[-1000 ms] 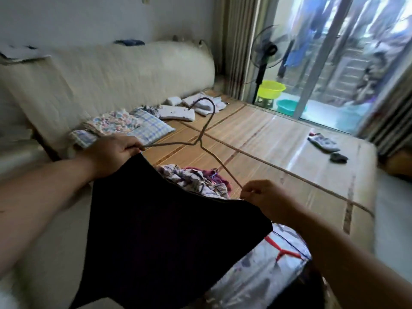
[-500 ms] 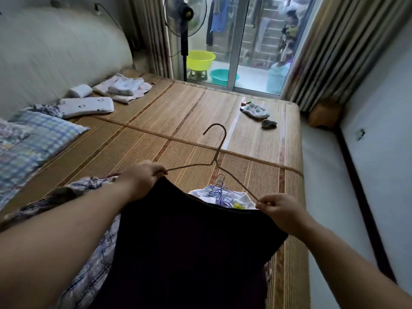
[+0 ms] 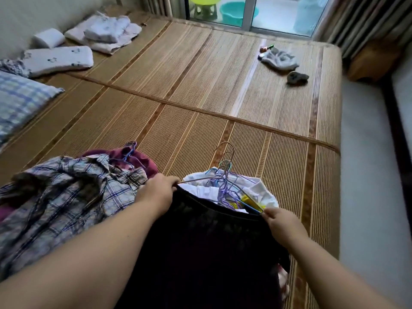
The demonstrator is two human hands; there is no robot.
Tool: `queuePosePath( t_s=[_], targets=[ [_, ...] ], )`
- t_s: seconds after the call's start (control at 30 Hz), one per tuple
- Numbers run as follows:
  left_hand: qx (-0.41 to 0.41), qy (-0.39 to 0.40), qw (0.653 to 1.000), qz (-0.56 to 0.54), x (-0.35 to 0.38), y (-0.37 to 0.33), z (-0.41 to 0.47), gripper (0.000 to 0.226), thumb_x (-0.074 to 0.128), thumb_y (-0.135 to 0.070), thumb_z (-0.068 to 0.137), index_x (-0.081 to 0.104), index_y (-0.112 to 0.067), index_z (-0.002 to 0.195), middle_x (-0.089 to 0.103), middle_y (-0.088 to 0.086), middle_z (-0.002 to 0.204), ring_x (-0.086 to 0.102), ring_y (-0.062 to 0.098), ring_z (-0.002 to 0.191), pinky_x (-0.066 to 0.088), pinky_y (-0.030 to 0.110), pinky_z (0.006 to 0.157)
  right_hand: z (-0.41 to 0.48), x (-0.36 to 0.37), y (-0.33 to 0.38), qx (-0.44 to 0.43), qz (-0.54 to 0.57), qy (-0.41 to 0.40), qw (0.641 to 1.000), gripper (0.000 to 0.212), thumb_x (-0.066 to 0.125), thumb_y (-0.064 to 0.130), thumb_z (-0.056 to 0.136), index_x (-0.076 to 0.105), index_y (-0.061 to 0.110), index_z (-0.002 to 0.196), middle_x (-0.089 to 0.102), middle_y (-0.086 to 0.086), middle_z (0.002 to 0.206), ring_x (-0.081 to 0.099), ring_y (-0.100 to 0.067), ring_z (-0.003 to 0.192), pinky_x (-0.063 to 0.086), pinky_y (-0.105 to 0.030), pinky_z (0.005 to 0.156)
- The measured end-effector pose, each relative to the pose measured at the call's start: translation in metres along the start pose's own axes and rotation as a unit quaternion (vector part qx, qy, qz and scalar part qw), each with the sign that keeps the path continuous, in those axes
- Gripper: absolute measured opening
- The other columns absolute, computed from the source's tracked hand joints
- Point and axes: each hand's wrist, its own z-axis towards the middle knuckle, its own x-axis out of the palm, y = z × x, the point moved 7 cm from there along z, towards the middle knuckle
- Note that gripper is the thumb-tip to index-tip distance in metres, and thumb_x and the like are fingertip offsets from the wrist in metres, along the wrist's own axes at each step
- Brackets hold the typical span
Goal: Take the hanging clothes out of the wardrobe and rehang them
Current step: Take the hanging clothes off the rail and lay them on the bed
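Snag risk: left hand (image 3: 157, 194) and right hand (image 3: 282, 221) each pinch an end of black garment (image 3: 200, 246) on wire hanger (image 3: 200, 179), whose hook may tangle in hanger pile (image 3: 224, 191) just beyond.

No writing, label, brand or number can be read anywhere here. The white pillow (image 3: 58, 60) on the bed carries small dark printed figures, which are pictures and not letters. A yellow piece (image 3: 248, 200) lies among the wire hangers (image 3: 223, 188); any print on it is too blurred to make out.
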Motion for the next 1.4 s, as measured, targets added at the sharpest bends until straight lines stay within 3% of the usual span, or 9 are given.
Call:
queuePosePath(
  t_s=[0.1, 0.2, 0.4, 0.67, 0.83, 1.03, 1.23, 1.4],
  targets=[
    [-0.014, 0.018, 0.999, -0.023, 0.032, 0.006, 0.009, 0.054, 0.05, -0.037, 0.092, 0.032, -0.039, 0.143, 0.034, 0.001, 0.146, 0.035, 0.026, 0.133, 0.035, 0.047, 0.107, 0.03, 0.024, -0.008, -0.002, -0.016, 0.005, 1.0, 0.052, 0.055, 0.037, 0.09, 0.04, 0.03, 0.14, 0.051, -0.006, 0.136, 0.051, -0.025, 0.119, 0.045, -0.036, 0.096],
    [-0.015, 0.073, 0.997, -0.014, 0.063, 0.015, 0.001, 0.064, 0.052, -0.039, 0.092, 0.021, -0.038, 0.147, 0.015, 0.003, 0.157, 0.019, 0.026, 0.143, 0.024, 0.046, 0.115, 0.039, 0.047, -0.01, -0.008, -0.086, 0.034, 0.996, 0.075, 0.058, 0.046, 0.086, 0.019, 0.031, 0.148, 0.027, -0.003, 0.152, 0.031, -0.028, 0.137, 0.034, -0.042, 0.109],
    [-0.02, 0.114, 0.993, 0.011, 0.067, 0.027, -0.032, 0.068, 0.054, -0.042, 0.089, 0.019, -0.039, 0.147, 0.007, 0.001, 0.159, 0.014, 0.023, 0.145, 0.021, 0.046, 0.116, 0.018, 0.061, 0.027, -0.083, -0.124, 0.067, 0.987, 0.072, 0.056, 0.042, 0.088, 0.018, 0.035, 0.148, 0.018, -0.002, 0.157, 0.019, -0.022, 0.144, 0.03, -0.042, 0.112],
    [0.004, 0.032, 0.999, -0.003, -0.035, 0.03, -0.099, 0.063, 0.054, -0.039, 0.089, 0.026, -0.036, 0.145, 0.016, 0.0, 0.157, 0.017, 0.022, 0.144, 0.019, 0.043, 0.117, -0.05, 0.03, 0.189, -0.31, -0.16, 0.021, 0.937, 0.067, 0.057, 0.036, 0.087, 0.026, 0.035, 0.145, 0.027, 0.001, 0.152, 0.033, -0.022, 0.136, 0.037, -0.036, 0.106],
    [-0.037, -0.048, 0.998, 0.013, -0.11, 0.081, -0.171, 0.06, 0.051, -0.04, 0.089, 0.029, -0.036, 0.145, 0.018, 0.001, 0.157, 0.015, 0.024, 0.144, 0.02, 0.05, 0.115, -0.129, 0.028, 0.307, -0.451, -0.194, -0.003, 0.871, 0.065, 0.057, 0.038, 0.088, 0.026, 0.036, 0.145, 0.03, -0.003, 0.151, 0.035, -0.025, 0.134, 0.036, -0.045, 0.108],
    [-0.161, -0.145, 0.976, -0.024, -0.184, 0.187, -0.305, 0.056, 0.051, -0.038, 0.089, 0.036, -0.033, 0.142, 0.024, 0.003, 0.155, 0.018, 0.026, 0.142, 0.02, 0.043, 0.116, -0.265, 0.07, 0.423, -0.6, -0.222, 0.001, 0.768, 0.059, 0.054, 0.041, 0.09, 0.027, 0.041, 0.142, 0.028, 0.0, 0.152, 0.034, -0.027, 0.135, 0.036, -0.049, 0.106],
    [-0.3, -0.236, 0.924, -0.03, -0.213, 0.271, -0.492, 0.058, 0.056, -0.044, 0.085, 0.041, -0.032, 0.14, 0.027, 0.003, 0.154, 0.025, 0.022, 0.141, 0.026, 0.03, 0.112, -0.433, 0.132, 0.503, -0.723, -0.207, 0.033, 0.658, 0.065, 0.055, 0.041, 0.087, 0.023, 0.038, 0.144, 0.03, 0.003, 0.149, 0.037, -0.027, 0.132, 0.034, -0.042, 0.106],
    [-0.419, -0.31, 0.854, -0.002, -0.227, 0.316, -0.656, 0.056, 0.056, -0.043, 0.085, 0.04, -0.038, 0.138, 0.025, -0.001, 0.155, 0.02, 0.021, 0.142, 0.024, 0.041, 0.114, -0.588, 0.18, 0.541, -0.809, -0.186, 0.047, 0.556, 0.067, 0.054, 0.042, 0.087, 0.02, 0.039, 0.145, 0.026, 0.003, 0.152, 0.031, -0.023, 0.137, 0.029, -0.039, 0.11]
  ],
)
